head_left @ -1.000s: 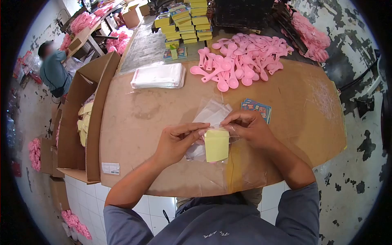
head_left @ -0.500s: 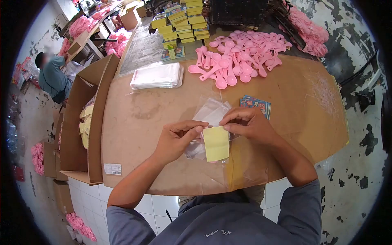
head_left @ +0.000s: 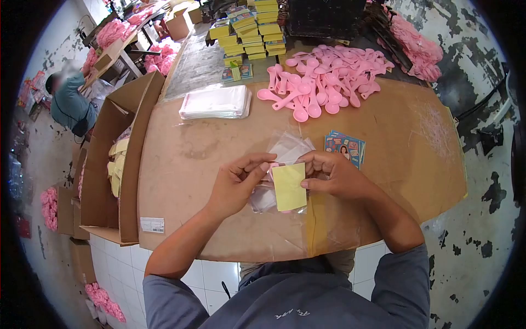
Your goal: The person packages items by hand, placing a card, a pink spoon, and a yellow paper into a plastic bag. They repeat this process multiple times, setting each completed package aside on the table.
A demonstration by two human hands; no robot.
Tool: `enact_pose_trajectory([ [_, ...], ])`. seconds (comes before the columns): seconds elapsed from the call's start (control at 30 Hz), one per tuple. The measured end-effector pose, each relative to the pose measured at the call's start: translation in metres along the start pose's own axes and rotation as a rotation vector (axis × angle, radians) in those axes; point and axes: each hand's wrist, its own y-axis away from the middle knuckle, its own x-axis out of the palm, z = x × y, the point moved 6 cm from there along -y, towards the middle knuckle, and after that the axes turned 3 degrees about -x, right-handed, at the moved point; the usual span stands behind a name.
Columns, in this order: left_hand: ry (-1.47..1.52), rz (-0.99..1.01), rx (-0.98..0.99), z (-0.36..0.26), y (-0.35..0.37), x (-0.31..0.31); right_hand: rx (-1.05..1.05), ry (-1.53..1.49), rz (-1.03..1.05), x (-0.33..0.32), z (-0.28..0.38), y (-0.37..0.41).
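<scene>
A pale yellow card point(head_left: 290, 187) stands out between my hands, over clear plastic bags point(head_left: 265, 199) on the brown board. My right hand point(head_left: 332, 174) pinches the card's right edge between thumb and fingers. At the card's upper left, my left hand point(head_left: 239, 181) is closed on what looks like the edge of a clear bag, with a bit of pink beside its fingertips. More clear bags point(head_left: 290, 147) lie fanned just beyond the fingers. Blue printed cards point(head_left: 345, 147) rest beyond my right hand, partly covered by it.
Pink spoons point(head_left: 323, 82) are heaped at the back. A stack of clear bags point(head_left: 215, 102) lies left of them, with piles of yellow-edged cards point(head_left: 252, 33) behind. An open cardboard box point(head_left: 127, 164) stands at the left edge; a person point(head_left: 74, 104) is beyond it.
My right thumb has moved down along the card's right edge. The card has shifted slightly up, and more of the blue printed cards shows.
</scene>
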Motion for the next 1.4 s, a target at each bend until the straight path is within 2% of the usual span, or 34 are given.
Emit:
enact_pose_trajectory([
  [0.07, 0.074, -0.007, 0.0, -0.006, 0.001, 0.006, -0.003, -0.023, -0.011, -0.001, 0.002, 0.001],
  [0.17, 0.033, 0.124, 0.009, 0.003, 0.002, 0.011, -0.021, -0.082, -0.05, -0.004, 0.004, 0.002],
  [0.27, -0.081, 0.23, -0.153, 0.008, 0.001, -0.002, -0.034, -0.118, -0.121, -0.01, 0.01, 0.002],
  [0.33, -0.111, 0.062, -0.02, -0.008, -0.001, -0.031, -0.072, -0.07, -0.198, -0.022, 0.015, 0.002],
  [0.4, 0.074, -0.142, 0.279, -0.033, 0.002, -0.077, -0.095, 0.007, -0.287, -0.036, 0.019, 0.003],
  [0.47, 0.317, -0.475, 0.577, -0.074, 0.011, -0.109, -0.111, 0.067, -0.348, -0.05, 0.02, 0.005],
  [0.5, 0.359, -0.694, 0.64, -0.096, 0.021, -0.113, -0.116, 0.088, -0.366, -0.055, 0.02, 0.005],
  [0.53, 0.324, -0.685, 0.633, -0.096, 0.019, -0.118, -0.12, 0.11, -0.384, -0.059, 0.02, 0.006],
  [0.6, 0.259, -0.664, 0.62, -0.084, 0.012, -0.131, -0.098, 0.342, -0.427, -0.071, 0.021, 0.009],
  [0.73, -0.305, -0.344, 0.273, -0.032, -0.014, -0.087, -0.14, 0.925, -0.497, -0.084, 0.046, 0.021],
  [0.8, -0.691, -0.264, 0.224, -0.023, -0.011, -0.049, -0.149, 1.087, -0.508, -0.098, 0.048, 0.028],
  [0.83, -0.759, -0.248, 0.241, -0.021, -0.009, -0.038, -0.15, 1.168, -0.515, -0.104, 0.049, 0.033],
  [0.93, -0.944, -0.208, 0.341, -0.017, -0.006, -0.016, -0.011, 1.176, -0.352, -0.114, 0.036, 0.04],
  [1.03, -0.927, -0.162, 0.297, -0.007, -0.011, -0.02, 0.083, 0.924, -0.36, -0.118, 0.029, 0.04],
  [1.13, -0.89, -0.159, 0.226, -0.003, -0.014, -0.021, 0.075, 0.963, -0.344, -0.123, 0.023, 0.039],
  [1.23, -0.925, -0.241, 0.284, -0.008, -0.012, -0.016, 0.08, 0.83, -0.412, -0.128, 0.021, 0.04],
  [1.33, -1.005, -0.275, 0.316, -0.01, -0.014, -0.012, 0.129, 0.865, -0.404, -0.131, 0.022, 0.04],
  [1.4, -0.938, -0.24, 0.255, -0.005, -0.016, -0.015, 0.112, 0.883, -0.386, -0.128, 0.031, 0.042],
])
